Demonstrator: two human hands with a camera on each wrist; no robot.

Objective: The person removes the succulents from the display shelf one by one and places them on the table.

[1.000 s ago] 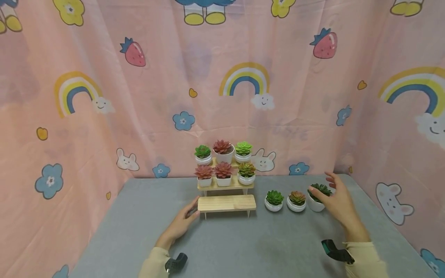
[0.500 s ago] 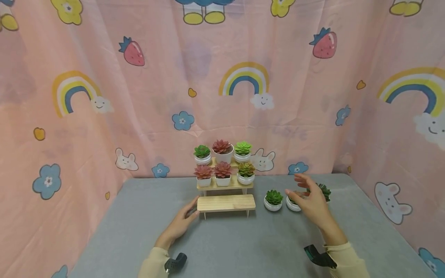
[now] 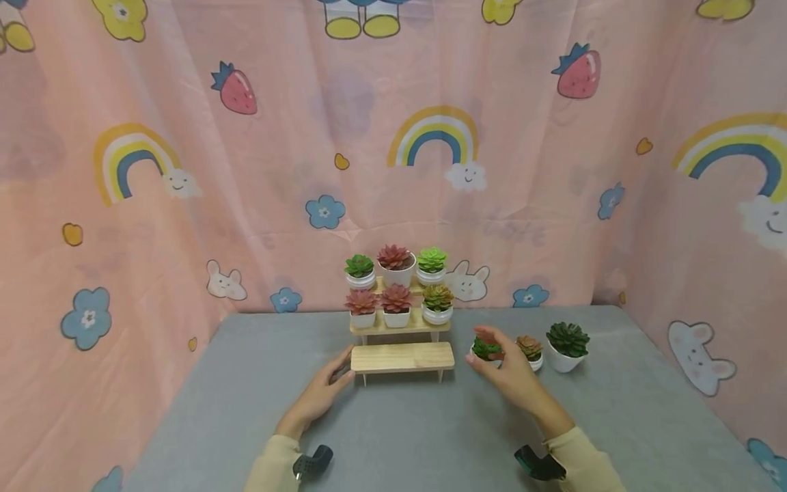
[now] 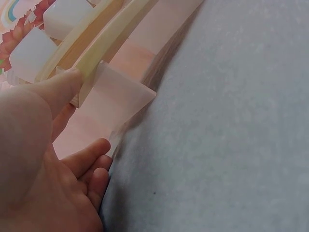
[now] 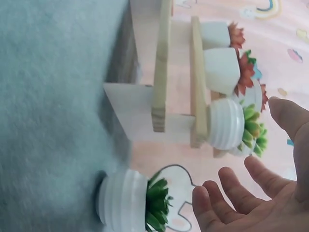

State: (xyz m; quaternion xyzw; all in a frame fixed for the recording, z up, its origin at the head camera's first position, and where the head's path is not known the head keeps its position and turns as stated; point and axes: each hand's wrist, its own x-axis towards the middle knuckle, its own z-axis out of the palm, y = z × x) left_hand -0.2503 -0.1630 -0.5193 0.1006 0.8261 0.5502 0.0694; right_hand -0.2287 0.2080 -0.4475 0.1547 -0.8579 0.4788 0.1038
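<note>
My left hand (image 3: pixel 315 402) holds the left end of a tiered wooden plant stand (image 3: pixel 402 359), with thumb and index finger at the lowest shelf's end. The left wrist view shows the other fingers loosely bent below the shelf (image 4: pixel 89 65). My right hand (image 3: pixel 519 386) is over a small green potted succulent (image 3: pixel 486 347), fingers spread and thumb apart. In the right wrist view this plant's ribbed white pot (image 5: pixel 124 200) stands on the table, away from the fingers. The bottom shelf bears no pots; potted succulents (image 3: pixel 396 301) fill the middle and top shelves.
Right of the hand's plant stand a brownish succulent (image 3: pixel 530 348) in a white pot, partly hidden, and a larger dark green one (image 3: pixel 567 342). A grey cloth covers the table (image 3: pixel 203 410). A pink printed curtain (image 3: pixel 277 171) hangs behind and at both sides.
My right hand has moved left, from the dark green succulent past the brownish one to the small green one nearest the stand. The left hand stays at the stand's end.
</note>
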